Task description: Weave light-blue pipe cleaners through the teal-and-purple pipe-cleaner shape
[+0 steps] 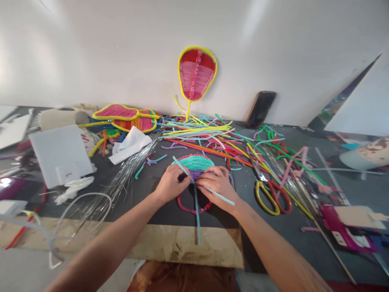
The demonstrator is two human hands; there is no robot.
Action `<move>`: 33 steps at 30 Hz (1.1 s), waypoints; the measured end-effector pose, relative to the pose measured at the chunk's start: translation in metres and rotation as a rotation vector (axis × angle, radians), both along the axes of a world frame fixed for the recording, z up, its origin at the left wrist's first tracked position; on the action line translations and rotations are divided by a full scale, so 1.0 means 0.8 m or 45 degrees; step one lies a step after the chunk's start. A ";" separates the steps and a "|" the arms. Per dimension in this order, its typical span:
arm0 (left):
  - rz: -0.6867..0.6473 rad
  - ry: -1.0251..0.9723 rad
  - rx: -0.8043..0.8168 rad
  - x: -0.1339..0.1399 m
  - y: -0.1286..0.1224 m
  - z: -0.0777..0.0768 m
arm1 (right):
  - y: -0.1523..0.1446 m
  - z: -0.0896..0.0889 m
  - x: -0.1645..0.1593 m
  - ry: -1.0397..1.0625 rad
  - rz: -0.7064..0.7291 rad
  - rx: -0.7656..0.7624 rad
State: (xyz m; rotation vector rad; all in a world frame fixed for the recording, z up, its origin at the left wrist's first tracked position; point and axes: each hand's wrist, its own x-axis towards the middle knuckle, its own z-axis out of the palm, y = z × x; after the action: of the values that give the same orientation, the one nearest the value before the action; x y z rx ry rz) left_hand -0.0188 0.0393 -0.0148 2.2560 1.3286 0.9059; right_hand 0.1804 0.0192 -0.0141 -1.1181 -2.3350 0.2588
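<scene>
On the table before me lies a round pipe-cleaner frame (190, 210) with a magenta outline. Its far part is filled with teal rows (197, 163), and purple shows just below them. A twisted light-blue stem (197, 221) runs down its middle toward me. Across the frame slants a pale-blue pipe cleaner (221, 196). My left hand (174, 183) pinches it near the middle stem, its far end sticking up past the fingers. Close beside, my right hand (219, 185) has its fingers closed over the same pipe cleaner, whose other end shows beneath the palm.
Scissors (272, 196) with yellow and red handles lie to the right. Loose coloured pipe cleaners (200, 132) spread behind the frame. Metal wires (124, 176) lie left. A finished pink fan shape (197, 75) and a phone (261, 108) lean on the wall. A purple glue gun (342, 229) sits right.
</scene>
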 end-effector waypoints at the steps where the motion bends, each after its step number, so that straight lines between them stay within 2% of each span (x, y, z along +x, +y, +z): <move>1: 0.027 0.006 0.012 -0.001 0.000 0.000 | 0.001 0.001 0.003 -0.023 0.020 0.014; 5: 0.192 0.140 0.049 -0.003 -0.001 0.004 | 0.003 0.000 0.013 -0.079 0.081 0.026; 9: 0.309 0.253 -0.019 -0.003 -0.004 0.008 | 0.003 -0.001 0.016 -0.119 0.098 0.020; 12: 0.355 0.229 -0.077 -0.005 -0.001 0.007 | 0.002 0.002 0.014 -0.159 0.105 -0.031; 15: 0.430 0.091 -0.070 -0.015 0.006 0.011 | 0.000 0.006 0.014 -0.162 0.113 -0.092; 17: 0.538 -0.047 0.065 -0.023 0.008 0.021 | 0.000 0.004 0.014 -0.140 0.115 -0.105; 19: 0.623 -0.130 0.347 -0.028 0.002 0.038 | 0.000 0.000 0.016 -0.104 0.115 -0.091; 21: 0.509 -0.047 0.674 -0.024 -0.011 0.055 | 0.001 -0.006 0.017 -0.068 0.117 -0.066; 22: 0.332 0.053 0.765 -0.019 -0.019 0.061 | 0.001 -0.008 0.017 -0.053 0.121 -0.057; 23: 0.052 0.209 0.783 -0.014 -0.027 0.064 | 0.001 -0.009 0.018 -0.042 0.124 -0.053; 24: -0.176 0.352 0.750 -0.007 -0.035 0.063 | 0.001 -0.010 0.018 -0.034 0.126 -0.052; 25: -0.321 0.450 0.724 -0.001 -0.041 0.060 | 0.001 -0.009 0.018 -0.028 0.125 -0.055; 27: -0.415 0.592 0.648 0.008 -0.049 0.047 | 0.000 -0.006 0.018 -0.020 0.123 -0.080; 30: -0.391 0.707 0.606 0.009 -0.049 0.025 | -0.001 -0.001 0.017 0.006 0.127 -0.126; 33: -0.376 0.766 0.543 0.003 -0.046 0.017 | 0.000 0.000 0.017 0.062 0.122 -0.163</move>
State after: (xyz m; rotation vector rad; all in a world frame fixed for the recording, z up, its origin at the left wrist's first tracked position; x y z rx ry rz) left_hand -0.0161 0.0024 -0.0014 3.1251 1.0225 0.4434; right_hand 0.1944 0.0193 -0.0143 -1.0476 -2.3600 0.4711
